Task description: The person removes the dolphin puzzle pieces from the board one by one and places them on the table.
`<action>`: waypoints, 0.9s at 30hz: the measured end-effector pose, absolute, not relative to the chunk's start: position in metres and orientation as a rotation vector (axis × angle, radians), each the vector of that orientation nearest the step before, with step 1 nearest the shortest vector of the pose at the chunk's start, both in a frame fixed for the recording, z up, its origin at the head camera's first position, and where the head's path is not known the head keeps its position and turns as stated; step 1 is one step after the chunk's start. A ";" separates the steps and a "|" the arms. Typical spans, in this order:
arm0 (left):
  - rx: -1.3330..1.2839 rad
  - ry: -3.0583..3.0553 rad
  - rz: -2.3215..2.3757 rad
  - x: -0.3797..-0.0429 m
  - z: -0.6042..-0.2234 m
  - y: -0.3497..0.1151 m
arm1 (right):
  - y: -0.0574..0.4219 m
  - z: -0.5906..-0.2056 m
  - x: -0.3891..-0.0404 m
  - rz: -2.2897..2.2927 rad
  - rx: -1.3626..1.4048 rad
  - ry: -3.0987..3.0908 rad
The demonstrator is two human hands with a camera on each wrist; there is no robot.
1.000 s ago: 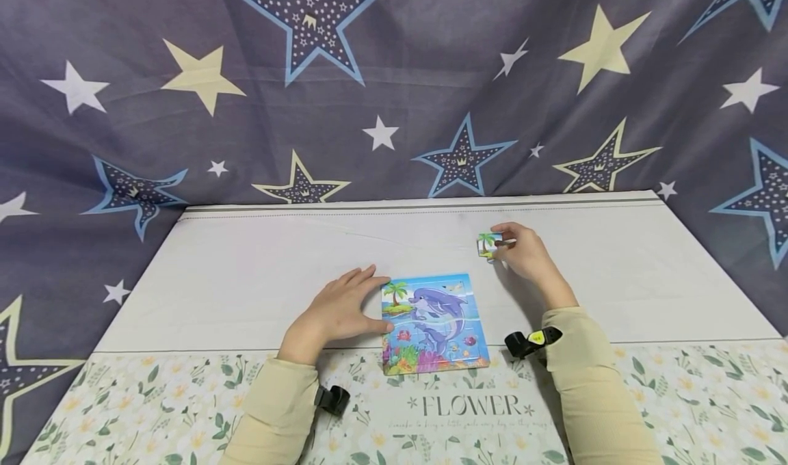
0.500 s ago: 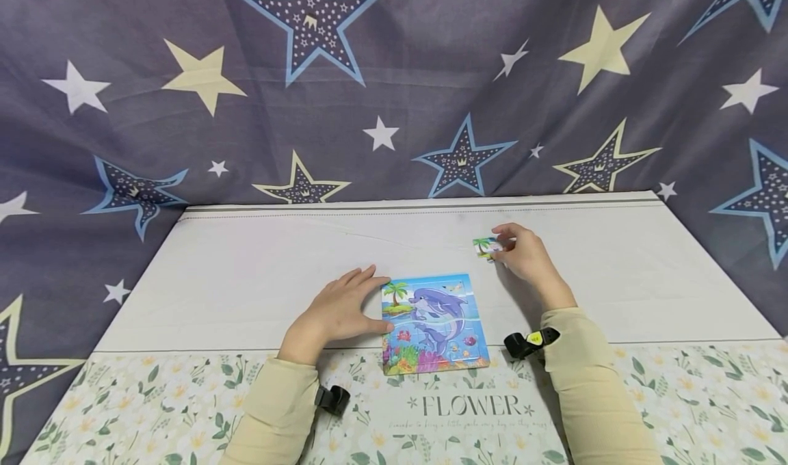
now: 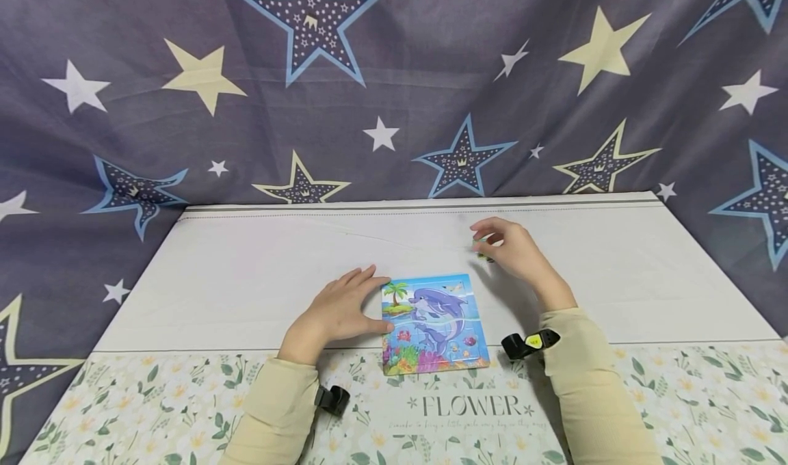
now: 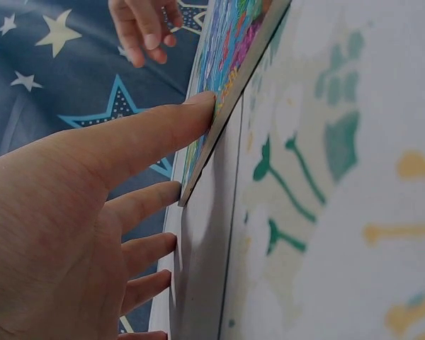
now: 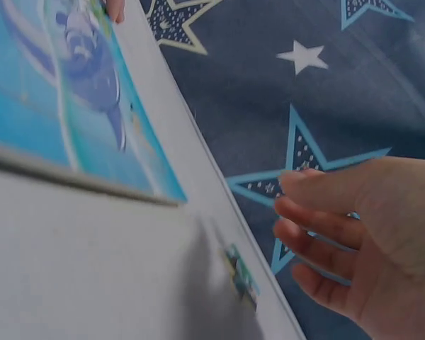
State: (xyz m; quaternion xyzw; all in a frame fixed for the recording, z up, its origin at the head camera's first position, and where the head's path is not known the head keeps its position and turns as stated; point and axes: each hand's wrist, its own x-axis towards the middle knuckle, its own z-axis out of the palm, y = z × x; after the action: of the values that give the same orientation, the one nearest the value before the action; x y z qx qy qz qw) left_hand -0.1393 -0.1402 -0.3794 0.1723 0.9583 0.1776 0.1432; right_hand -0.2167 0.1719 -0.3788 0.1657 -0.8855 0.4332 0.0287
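Observation:
A square dolphin jigsaw puzzle (image 3: 434, 325) lies on the table in front of me, with a palm tree, crab and coral in its picture. My left hand (image 3: 338, 311) rests at its left edge, fingers spread; in the left wrist view the thumb (image 4: 163, 127) touches the puzzle's side. Beyond the puzzle's far right corner, my right hand (image 3: 514, 249) hovers over a small palm-tree picture piece (image 3: 482, 254), mostly hidden by the fingers. The right wrist view shows that piece (image 5: 241, 275) on the white surface, apart from the loosely bent fingers (image 5: 319, 244).
The table has a white far part (image 3: 277, 246) and a floral near part with "FLOWER" lettering (image 3: 470, 405). A dark star-printed curtain (image 3: 394, 75) hangs along the table's far edge and sides. Black straps with small devices (image 3: 335, 401) are on both wrists.
My right hand held the small palm-tree piece up, then lowered it flatter; now the fingers have let go and shifted slightly left and up above it. The left hand and puzzle stay still.

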 end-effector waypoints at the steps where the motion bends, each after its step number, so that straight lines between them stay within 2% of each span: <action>1: 0.499 2.763 0.512 -0.139 -0.379 -0.140 | 0.169 -0.377 -0.216 1.344 0.537 -2.736; 16: 0.488 2.761 0.515 -0.139 -0.378 -0.140 | 0.132 -0.370 -0.200 1.277 0.904 -2.871; 27: 0.478 2.761 0.508 -0.139 -0.378 -0.140 | 0.113 -0.367 -0.187 1.221 0.980 -2.986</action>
State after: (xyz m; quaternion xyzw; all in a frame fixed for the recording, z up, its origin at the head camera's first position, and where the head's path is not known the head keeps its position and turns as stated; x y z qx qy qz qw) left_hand -0.1392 -0.1398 -0.3779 0.1661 0.9591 0.1764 0.1466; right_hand -0.1873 0.1131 -0.3667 0.2887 -0.8798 0.3598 -0.1149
